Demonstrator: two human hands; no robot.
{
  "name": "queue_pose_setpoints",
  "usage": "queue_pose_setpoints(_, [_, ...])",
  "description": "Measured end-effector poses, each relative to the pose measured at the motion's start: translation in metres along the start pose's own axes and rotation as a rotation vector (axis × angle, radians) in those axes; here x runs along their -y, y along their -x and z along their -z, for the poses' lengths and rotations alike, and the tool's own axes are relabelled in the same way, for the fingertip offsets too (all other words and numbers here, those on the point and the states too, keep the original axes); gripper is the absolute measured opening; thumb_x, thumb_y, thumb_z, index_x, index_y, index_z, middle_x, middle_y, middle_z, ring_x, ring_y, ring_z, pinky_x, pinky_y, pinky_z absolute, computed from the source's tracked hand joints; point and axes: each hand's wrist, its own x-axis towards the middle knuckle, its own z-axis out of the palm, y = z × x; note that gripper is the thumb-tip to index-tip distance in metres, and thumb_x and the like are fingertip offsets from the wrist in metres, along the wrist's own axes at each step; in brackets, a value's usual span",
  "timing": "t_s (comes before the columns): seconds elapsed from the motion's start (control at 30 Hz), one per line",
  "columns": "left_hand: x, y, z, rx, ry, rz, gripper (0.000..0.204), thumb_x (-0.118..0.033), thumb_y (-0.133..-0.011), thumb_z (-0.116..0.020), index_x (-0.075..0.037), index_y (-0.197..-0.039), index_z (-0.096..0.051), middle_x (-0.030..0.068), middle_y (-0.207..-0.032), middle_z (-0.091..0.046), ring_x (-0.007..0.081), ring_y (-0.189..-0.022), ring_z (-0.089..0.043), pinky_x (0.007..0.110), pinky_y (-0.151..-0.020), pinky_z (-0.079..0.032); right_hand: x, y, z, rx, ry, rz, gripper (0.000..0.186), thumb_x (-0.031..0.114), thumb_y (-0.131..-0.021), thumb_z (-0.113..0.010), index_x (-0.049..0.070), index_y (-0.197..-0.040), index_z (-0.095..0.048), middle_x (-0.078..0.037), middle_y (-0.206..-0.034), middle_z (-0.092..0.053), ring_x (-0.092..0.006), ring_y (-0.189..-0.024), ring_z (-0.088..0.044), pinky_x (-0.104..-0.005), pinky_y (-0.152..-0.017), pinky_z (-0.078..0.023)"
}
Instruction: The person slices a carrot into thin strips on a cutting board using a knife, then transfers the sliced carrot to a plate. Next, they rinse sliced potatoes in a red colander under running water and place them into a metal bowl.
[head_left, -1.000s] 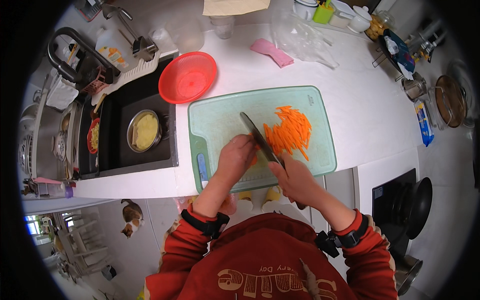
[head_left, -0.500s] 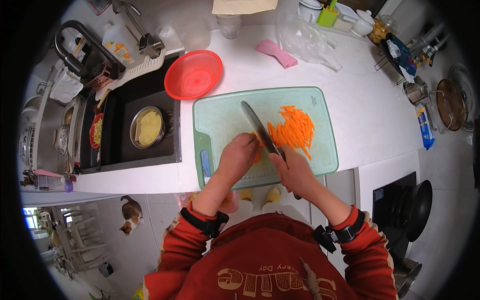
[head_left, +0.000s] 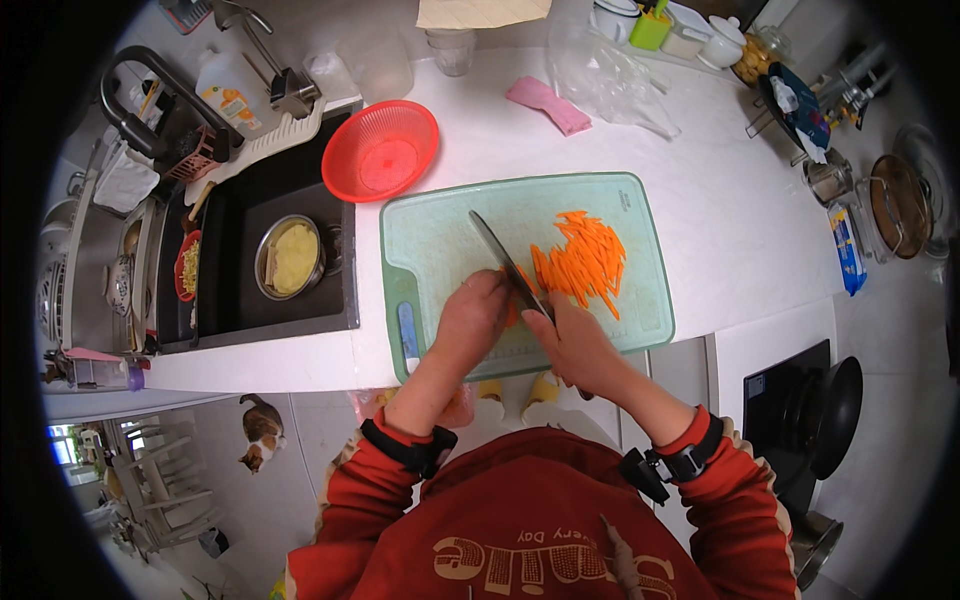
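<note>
On the pale green cutting board (head_left: 425,235), my left hand (head_left: 470,318) has curled fingers pressed on a piece of carrot (head_left: 511,313), mostly hidden by the fingers and blade. My right hand (head_left: 572,345) grips the handle of a long knife (head_left: 497,242), whose blade lies diagonally just beside my left fingertips, tip toward the upper left. Right of the blade is a loose pile of orange carrot sticks (head_left: 585,262).
A red colander (head_left: 388,166) sits behind the board's left corner. The dark sink (head_left: 223,300) holds a metal bowl (head_left: 291,258). Pink cloth (head_left: 547,106) and a plastic bag (head_left: 615,80) lie behind. A black pan (head_left: 835,415) stands lower right; a cat (head_left: 262,432) is on the floor.
Since a second ago the knife blade has shifted a little away from me, its tip higher in the view. Both hands stay in about the same places with small shifts.
</note>
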Motion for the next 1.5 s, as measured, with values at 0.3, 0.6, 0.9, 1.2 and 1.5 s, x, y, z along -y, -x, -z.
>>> queue_pose_setpoints(0.3, [-0.002,0.004,0.004,0.028,0.019,0.047,0.019,0.003,-0.072,-0.062,0.001,-0.091,-0.064,0.014,-0.096,-0.061,0.0326,-0.086,-0.06,0.039,-0.073,-0.051,-0.003,0.005,0.003,0.015,-0.083,-0.021,0.03,0.028,-0.097,-0.046,-0.002,-0.103,-0.047,-0.007,-0.056,-0.05,-0.0152,-0.039,-0.048,-0.0313,-0.037,-0.037])
queue_pose_setpoints(0.6, [-0.001,0.005,0.003,0.036,0.009,0.038,0.023,0.004,-0.07,-0.061,0.002,-0.093,-0.064,0.0141,-0.095,-0.06,0.0327,-0.087,-0.059,0.039,-0.073,-0.051,-0.005,0.017,0.004,0.024,-0.002,0.032,0.034,0.028,-0.097,-0.045,-0.004,-0.106,-0.046,-0.008,-0.054,-0.048,-0.0177,-0.039,-0.049,-0.0326,-0.038,-0.039])
queue_pose_setpoints(0.9, [0.0,0.006,0.002,0.012,0.016,0.036,0.02,0.003,-0.071,-0.061,0.001,-0.091,-0.064,0.0137,-0.096,-0.06,0.0323,-0.086,-0.06,0.038,-0.072,-0.052,-0.007,-0.006,-0.007,-0.055,-0.058,0.08,0.03,0.029,-0.098,-0.045,-0.001,-0.095,-0.044,-0.007,-0.053,-0.046,-0.0155,-0.038,-0.046,-0.0309,-0.037,-0.038])
queue_pose_setpoints(1.2, [0.0,0.012,0.007,-0.055,0.03,0.108,0.017,0.003,-0.074,-0.059,-0.001,-0.09,-0.063,0.0108,-0.096,-0.06,0.0306,-0.087,-0.06,0.037,-0.07,-0.051,-0.007,0.007,0.001,-0.007,-0.092,0.033,0.027,0.026,-0.098,-0.045,-0.001,-0.098,-0.047,-0.004,-0.052,-0.045,-0.012,-0.039,-0.045,-0.029,-0.037,-0.037])
queue_pose_setpoints(1.5, [-0.002,0.008,0.009,0.009,-0.027,0.061,0.022,0.004,-0.07,-0.059,-0.001,-0.091,-0.064,0.0094,-0.096,-0.061,0.0291,-0.088,-0.06,0.037,-0.07,-0.052,-0.011,0.01,0.0,0.0,-0.049,0.068,0.03,0.027,-0.098,-0.046,-0.002,-0.103,-0.047,-0.004,-0.052,-0.046,-0.0131,-0.039,-0.046,-0.0294,-0.037,-0.037])
